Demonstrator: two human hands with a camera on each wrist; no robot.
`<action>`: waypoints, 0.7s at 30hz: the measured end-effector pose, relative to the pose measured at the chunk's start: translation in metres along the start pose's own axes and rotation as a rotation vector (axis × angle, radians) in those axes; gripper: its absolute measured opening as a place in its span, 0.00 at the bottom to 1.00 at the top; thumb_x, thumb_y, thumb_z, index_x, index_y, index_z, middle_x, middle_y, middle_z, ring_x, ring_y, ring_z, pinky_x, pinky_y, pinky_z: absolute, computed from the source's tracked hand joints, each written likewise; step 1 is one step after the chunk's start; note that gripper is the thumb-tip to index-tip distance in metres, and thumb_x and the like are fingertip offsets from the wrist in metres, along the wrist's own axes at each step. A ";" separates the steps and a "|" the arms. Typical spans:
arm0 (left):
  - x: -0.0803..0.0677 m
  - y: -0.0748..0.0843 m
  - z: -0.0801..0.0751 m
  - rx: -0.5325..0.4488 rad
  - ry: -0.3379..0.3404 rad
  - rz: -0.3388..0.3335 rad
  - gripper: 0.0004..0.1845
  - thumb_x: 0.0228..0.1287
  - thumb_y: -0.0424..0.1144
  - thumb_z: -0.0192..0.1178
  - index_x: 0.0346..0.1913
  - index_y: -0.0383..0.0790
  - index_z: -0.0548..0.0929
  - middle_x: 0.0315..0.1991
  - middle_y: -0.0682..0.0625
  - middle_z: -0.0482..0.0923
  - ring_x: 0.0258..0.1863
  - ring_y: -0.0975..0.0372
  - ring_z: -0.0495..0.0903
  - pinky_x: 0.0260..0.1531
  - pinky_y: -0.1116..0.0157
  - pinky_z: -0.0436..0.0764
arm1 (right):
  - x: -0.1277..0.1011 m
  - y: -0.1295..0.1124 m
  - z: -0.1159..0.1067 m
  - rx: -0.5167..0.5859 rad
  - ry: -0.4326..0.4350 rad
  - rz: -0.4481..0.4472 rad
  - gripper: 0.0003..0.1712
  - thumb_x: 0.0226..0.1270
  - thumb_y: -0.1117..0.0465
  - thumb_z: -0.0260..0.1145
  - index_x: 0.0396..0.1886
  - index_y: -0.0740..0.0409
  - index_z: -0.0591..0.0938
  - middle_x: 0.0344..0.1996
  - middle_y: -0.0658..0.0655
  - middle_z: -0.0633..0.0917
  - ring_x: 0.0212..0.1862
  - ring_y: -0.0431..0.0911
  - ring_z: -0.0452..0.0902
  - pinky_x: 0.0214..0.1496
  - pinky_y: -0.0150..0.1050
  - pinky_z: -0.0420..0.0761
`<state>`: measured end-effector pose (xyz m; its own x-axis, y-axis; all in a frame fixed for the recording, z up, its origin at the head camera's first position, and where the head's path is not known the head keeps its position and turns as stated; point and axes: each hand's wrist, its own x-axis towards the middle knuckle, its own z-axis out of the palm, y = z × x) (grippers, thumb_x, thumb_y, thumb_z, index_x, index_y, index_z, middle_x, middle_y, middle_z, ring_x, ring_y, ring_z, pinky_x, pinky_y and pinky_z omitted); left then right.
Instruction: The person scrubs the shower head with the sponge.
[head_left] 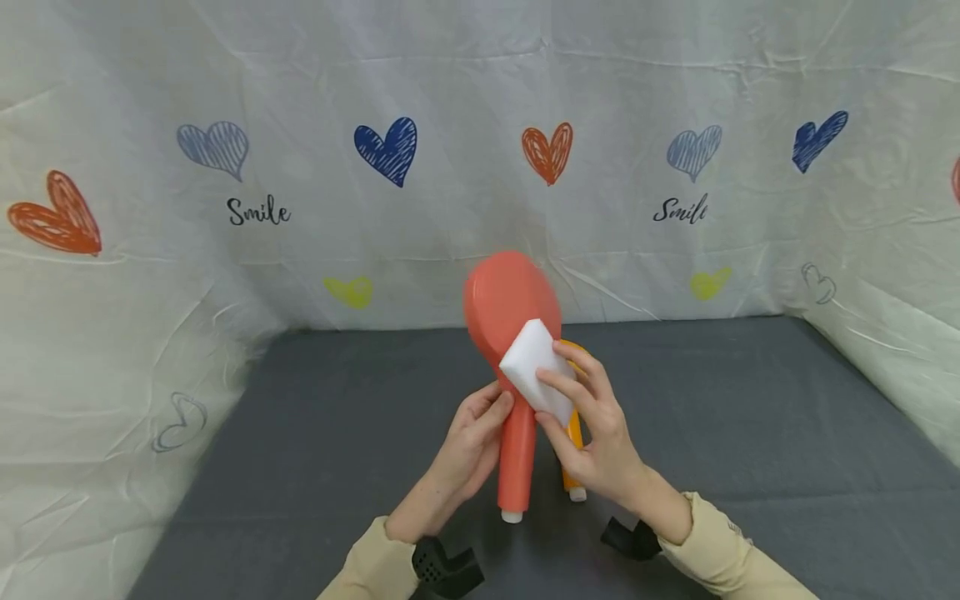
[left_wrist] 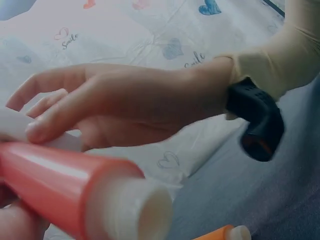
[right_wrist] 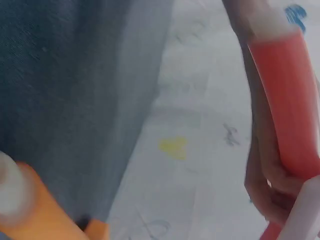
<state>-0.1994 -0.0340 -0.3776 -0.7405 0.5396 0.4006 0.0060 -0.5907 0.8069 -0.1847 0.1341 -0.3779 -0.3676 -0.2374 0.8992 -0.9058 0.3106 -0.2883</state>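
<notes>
A red plastic paddle-like thing [head_left: 512,304], with a broad rounded head, a long handle and a white end piece [head_left: 512,517], is held up in front of me. My left hand [head_left: 472,437] grips it at the neck, thumb on the near side. Between the thumb and fingers of my right hand [head_left: 600,425] is a white sponge block [head_left: 536,367], which lies against the red neck and lower head. In the left wrist view the red handle [left_wrist: 60,185] fills the lower left, below the white sponge [left_wrist: 15,125]. My left hand's fingers are partly hidden behind the red handle.
An orange thing with a white end [head_left: 573,479] lies on the dark grey cloth-covered table [head_left: 360,433], partly hidden behind the right hand. Pale sheeting [head_left: 465,217] printed with hearts encloses the back and sides. Each wrist wears a black camera mount [head_left: 447,571].
</notes>
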 end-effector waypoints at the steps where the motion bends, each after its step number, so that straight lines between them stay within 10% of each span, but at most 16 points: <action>1: 0.000 0.000 0.000 -0.009 0.015 -0.007 0.15 0.74 0.31 0.38 0.57 0.37 0.72 0.46 0.50 0.73 0.44 0.63 0.74 0.46 0.67 0.75 | -0.002 -0.001 0.001 0.003 -0.015 -0.003 0.21 0.66 0.56 0.60 0.54 0.63 0.75 0.58 0.73 0.65 0.56 0.60 0.64 0.55 0.39 0.71; 12: 0.000 0.005 -0.009 -0.038 0.061 0.006 0.18 0.75 0.37 0.36 0.61 0.37 0.67 0.51 0.47 0.73 0.40 0.62 0.75 0.39 0.69 0.77 | -0.041 -0.025 0.009 0.003 -0.327 -0.264 0.17 0.67 0.64 0.58 0.54 0.62 0.75 0.58 0.73 0.65 0.62 0.63 0.59 0.62 0.46 0.67; 21: -0.002 -0.001 -0.003 -0.025 -0.005 -0.065 0.14 0.74 0.36 0.41 0.58 0.43 0.69 0.48 0.54 0.73 0.44 0.65 0.73 0.46 0.69 0.74 | -0.004 -0.001 0.003 -0.004 -0.067 -0.172 0.19 0.66 0.61 0.60 0.54 0.62 0.75 0.56 0.76 0.65 0.60 0.64 0.60 0.62 0.43 0.67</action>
<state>-0.2000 -0.0369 -0.3805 -0.7357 0.5800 0.3499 -0.0586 -0.5690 0.8202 -0.1832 0.1316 -0.3821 -0.2201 -0.3478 0.9114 -0.9558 0.2637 -0.1302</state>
